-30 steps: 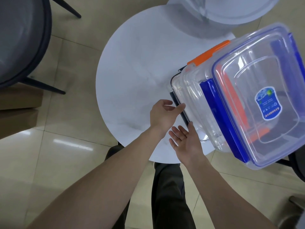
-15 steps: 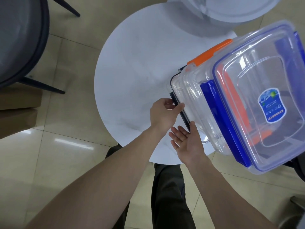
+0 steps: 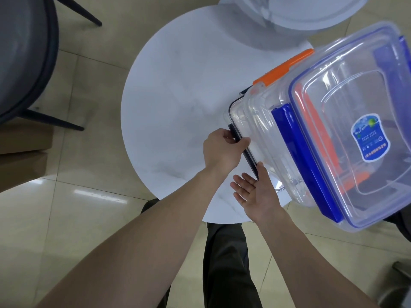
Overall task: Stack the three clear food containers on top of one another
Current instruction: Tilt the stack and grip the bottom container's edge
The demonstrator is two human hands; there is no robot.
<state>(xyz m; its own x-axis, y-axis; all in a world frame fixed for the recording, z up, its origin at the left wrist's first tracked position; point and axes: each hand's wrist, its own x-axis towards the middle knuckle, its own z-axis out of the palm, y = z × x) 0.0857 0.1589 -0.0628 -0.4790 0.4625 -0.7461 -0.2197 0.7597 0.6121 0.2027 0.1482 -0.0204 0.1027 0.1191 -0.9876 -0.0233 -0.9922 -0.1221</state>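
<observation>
Three clear containers stand stacked at the right edge of the round white table (image 3: pixel 178 85). The top container (image 3: pixel 360 121) has a blue-rimmed lid, blue latches and a blue label. Under it sits the orange-latched container (image 3: pixel 262 112). The bottom container (image 3: pixel 235 116) has a black rim and black latch. My left hand (image 3: pixel 222 150) grips the bottom container's black latch on its near side. Beside it my right hand (image 3: pixel 255 190) lies palm up, fingers spread, its thumb edge touching the same side of the bottom container.
A dark chair (image 3: pixel 24 63) stands at the left on the tiled floor. A second white round surface (image 3: pixel 307 12) overlaps the table's far right. My dark trouser legs (image 3: pixel 224 263) are below the table's near edge. A brown box (image 3: pixel 22 147) sits at the left.
My left hand has closed more tightly on the black latch. The right hand has edged a little toward the container's side. The stack has stayed in place.
</observation>
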